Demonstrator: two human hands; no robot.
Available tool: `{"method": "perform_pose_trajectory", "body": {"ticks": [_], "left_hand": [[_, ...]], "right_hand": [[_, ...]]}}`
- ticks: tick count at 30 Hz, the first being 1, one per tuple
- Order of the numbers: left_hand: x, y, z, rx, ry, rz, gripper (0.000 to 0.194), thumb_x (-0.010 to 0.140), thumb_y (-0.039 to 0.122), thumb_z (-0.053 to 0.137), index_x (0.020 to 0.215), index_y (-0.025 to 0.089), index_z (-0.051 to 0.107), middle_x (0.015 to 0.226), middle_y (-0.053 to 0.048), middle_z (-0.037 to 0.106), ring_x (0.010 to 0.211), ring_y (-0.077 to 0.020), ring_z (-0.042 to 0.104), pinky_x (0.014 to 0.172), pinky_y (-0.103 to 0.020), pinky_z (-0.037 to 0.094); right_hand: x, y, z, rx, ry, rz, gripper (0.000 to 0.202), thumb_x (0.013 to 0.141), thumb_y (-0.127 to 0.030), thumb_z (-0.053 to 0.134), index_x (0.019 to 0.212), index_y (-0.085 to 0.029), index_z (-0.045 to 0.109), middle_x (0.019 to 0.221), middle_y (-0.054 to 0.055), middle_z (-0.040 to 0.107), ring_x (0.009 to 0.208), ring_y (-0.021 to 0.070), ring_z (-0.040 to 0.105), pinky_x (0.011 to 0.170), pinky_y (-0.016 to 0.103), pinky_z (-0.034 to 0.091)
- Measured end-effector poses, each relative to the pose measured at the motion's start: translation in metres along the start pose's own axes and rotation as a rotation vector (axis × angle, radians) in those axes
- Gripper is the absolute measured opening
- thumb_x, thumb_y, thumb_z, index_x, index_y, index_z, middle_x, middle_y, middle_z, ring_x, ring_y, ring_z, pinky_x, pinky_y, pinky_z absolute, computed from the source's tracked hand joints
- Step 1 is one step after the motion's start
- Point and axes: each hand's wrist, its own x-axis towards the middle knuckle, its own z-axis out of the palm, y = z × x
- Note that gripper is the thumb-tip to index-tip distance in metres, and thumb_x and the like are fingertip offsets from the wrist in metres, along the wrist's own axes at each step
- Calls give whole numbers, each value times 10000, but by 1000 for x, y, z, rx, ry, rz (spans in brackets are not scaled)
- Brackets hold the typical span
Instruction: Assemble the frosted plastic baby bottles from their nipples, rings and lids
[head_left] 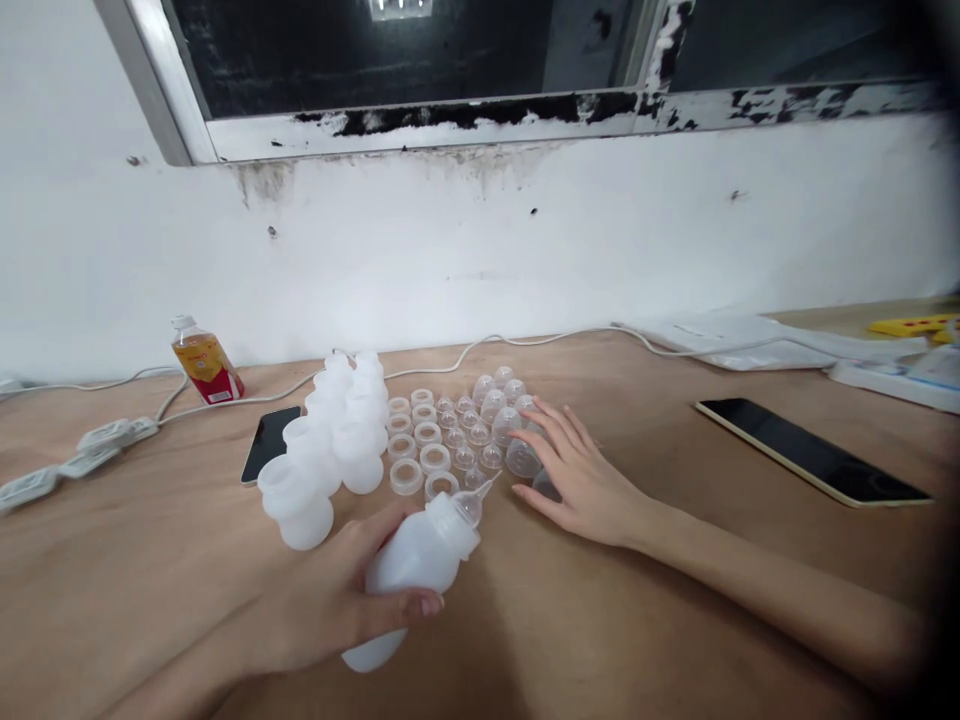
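My left hand is wrapped round a white baby bottle, which tilts with its clear teat pointing up and right. A collar ring sits round the bottle's neck below the teat. Over the clear dome caps is my right hand, fingers spread, the fingertips by the nearest caps; whether they touch one is hard to see. Left of the caps stand clear teats in rows, then collar rings in two columns. Several open white bottle bodies stand in two rows farther left.
A dark phone lies behind the bottle bodies, and a larger phone rests at right. A drink bottle stands at back left near power strips. A white cable runs along the wall toward plastic bags.
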Motion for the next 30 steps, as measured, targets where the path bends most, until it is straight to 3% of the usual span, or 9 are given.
{"method": "perform_pose_trajectory", "body": {"ticks": [6, 11, 14, 17, 20, 22, 24, 26, 30], "left_hand": [[-1, -3, 0, 8, -21, 6, 490, 714, 434, 524, 1157, 267, 401, 977, -6, 540, 863, -192, 493, 691, -278, 407], [-1, -1, 0, 5, -29, 27, 456, 722, 435, 512, 1129, 251, 421, 983, -10, 541, 871, -190, 500, 694, -276, 414], [1, -3, 3, 58, 17, 65, 465, 733, 434, 495, 1150, 260, 384, 994, -12, 547, 884, -194, 507, 696, -275, 416], [8, -7, 9, 215, 174, 76, 470, 730, 437, 488, 1137, 240, 359, 993, -33, 552, 868, -204, 526, 689, -287, 414], [24, -7, 13, 464, 311, 108, 446, 733, 432, 469, 1095, 202, 348, 944, -65, 565, 793, -226, 555, 654, -318, 411], [37, -5, 13, 625, 362, 156, 406, 754, 428, 433, 1069, 186, 348, 926, -82, 570, 784, -250, 561, 640, -339, 409], [48, -3, 11, 726, 385, 200, 363, 775, 422, 402, 1033, 170, 360, 925, -95, 572, 793, -263, 561, 641, -349, 408], [56, -1, 7, 771, 374, 234, 362, 781, 426, 397, 1024, 158, 364, 922, -101, 575, 793, -264, 562, 644, -348, 408], [60, 4, 0, 792, 319, 247, 431, 762, 453, 428, 1064, 153, 363, 880, -98, 586, 783, -265, 563, 623, -333, 406]], "right_hand": [[15, -2, 6, -137, -8, -1, 475, 793, -435, 367, 1112, -98, 469, 1240, 192, 379, 1248, 320, 142, 988, 522, 107], [22, -1, 7, -106, -31, 24, 487, 792, -463, 361, 1090, -98, 488, 1215, 200, 408, 1236, 337, 174, 972, 551, 103], [24, -4, -5, 35, 32, 47, 464, 804, -449, 351, 1104, -114, 464, 1212, 183, 415, 1228, 323, 204, 969, 559, 100], [29, -14, -27, 346, 106, 74, 374, 836, -375, 320, 1120, -154, 423, 1175, 136, 459, 1147, 244, 367, 951, 466, 255], [37, -27, -44, 716, -123, 124, 368, 827, -397, 351, 1127, -192, 408, 969, 75, 578, 795, 160, 576, 694, 308, 458], [45, -31, -45, 904, -378, 166, 372, 816, -435, 360, 1075, -186, 452, 711, 20, 600, 530, 109, 553, 489, 228, 438], [51, -30, -40, 1046, -543, 206, 376, 801, -461, 374, 1007, -169, 490, 538, -28, 528, 387, 72, 465, 367, 179, 358], [54, -26, -33, 1163, -595, 232, 367, 783, -463, 409, 973, -162, 496, 523, -47, 491, 347, 45, 414, 328, 156, 314], [50, -20, -27, 1316, -599, 234, 338, 768, -436, 452, 966, -163, 481, 598, -46, 506, 355, 29, 434, 359, 158, 366]]}}
